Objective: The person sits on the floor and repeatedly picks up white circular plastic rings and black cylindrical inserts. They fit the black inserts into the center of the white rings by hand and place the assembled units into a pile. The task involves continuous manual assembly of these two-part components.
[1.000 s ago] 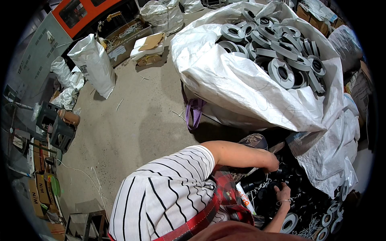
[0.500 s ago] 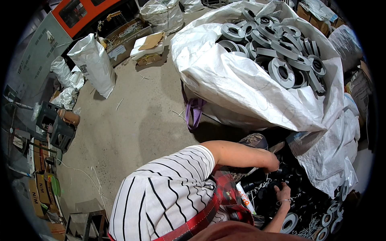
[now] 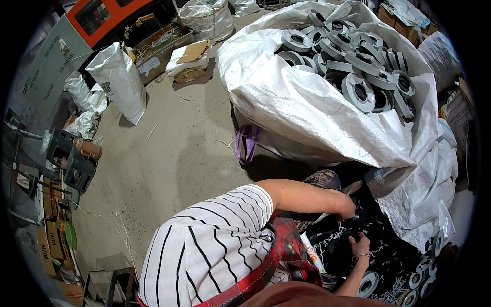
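Two bare hands work low among a heap of black parts [image 3: 377,233], on the near side of the large white sack [image 3: 307,105] and below its draped right edge. Handling these pieces well probably calls for one hand to steady a part while the other meets it squarely, with the fingers set on its rim instead of pressing into the loose heap. Thin pale strips [image 3: 391,294] lie scattered among the parts, on the side away from the sack, so keeping them out from under the fingertips would likely give a surer hold.

The right hand [image 3: 360,244], with a bracelet at its wrist, has its fingers bent against a black round part [image 3: 339,249], nearer the person than the sack; whether it grips the part or only rests on it cannot be told. The left hand [image 3: 348,211], closer to the sack, points down into the heap beside dark cylindrical pieces; its fingers are mostly hidden, so neither their spread nor any hold can be judged. Grey reels [image 3: 367,283] lie past the right hand, farther from the sack, clear of both hands.
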The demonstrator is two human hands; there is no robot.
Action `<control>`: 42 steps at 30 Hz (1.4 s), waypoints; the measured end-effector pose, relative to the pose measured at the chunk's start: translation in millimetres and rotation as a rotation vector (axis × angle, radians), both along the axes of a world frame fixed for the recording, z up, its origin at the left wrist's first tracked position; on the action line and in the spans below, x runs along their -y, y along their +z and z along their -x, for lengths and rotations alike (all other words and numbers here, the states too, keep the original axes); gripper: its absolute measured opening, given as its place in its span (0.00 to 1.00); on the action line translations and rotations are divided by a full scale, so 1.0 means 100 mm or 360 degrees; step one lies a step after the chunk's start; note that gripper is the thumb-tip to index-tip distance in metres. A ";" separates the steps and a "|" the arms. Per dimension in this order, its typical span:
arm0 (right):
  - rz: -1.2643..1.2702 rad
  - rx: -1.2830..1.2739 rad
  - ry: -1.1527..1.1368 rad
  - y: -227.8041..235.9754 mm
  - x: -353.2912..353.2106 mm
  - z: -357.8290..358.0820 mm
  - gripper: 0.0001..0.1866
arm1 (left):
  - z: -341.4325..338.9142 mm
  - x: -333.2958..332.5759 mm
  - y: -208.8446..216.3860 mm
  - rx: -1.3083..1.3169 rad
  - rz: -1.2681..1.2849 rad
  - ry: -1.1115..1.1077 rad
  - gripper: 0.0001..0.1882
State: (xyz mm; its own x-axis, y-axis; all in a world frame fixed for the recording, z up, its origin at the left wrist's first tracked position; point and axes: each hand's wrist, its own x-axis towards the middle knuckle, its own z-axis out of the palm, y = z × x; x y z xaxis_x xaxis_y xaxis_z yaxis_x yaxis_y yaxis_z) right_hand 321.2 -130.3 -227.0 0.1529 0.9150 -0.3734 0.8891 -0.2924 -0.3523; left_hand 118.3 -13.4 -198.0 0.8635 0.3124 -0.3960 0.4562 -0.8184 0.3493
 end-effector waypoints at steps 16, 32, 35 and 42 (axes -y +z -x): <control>-0.0011 0.0010 0.0045 0.00 0.00 -0.01 0.24 | -0.04 -0.02 -0.07 -0.0017 -0.0021 -0.0042 0.17; 0.0035 0.0000 0.0012 0.05 -0.01 0.03 0.24 | -0.01 0.00 0.02 -0.0029 0.0000 -0.0031 0.16; 0.0014 0.0009 0.0020 0.06 0.00 0.04 0.23 | -0.01 0.00 0.04 -0.0026 0.0006 -0.0041 0.16; 0.0008 0.0018 0.0032 0.02 0.00 0.01 0.23 | 0.00 0.00 0.04 -0.0015 0.0004 -0.0035 0.16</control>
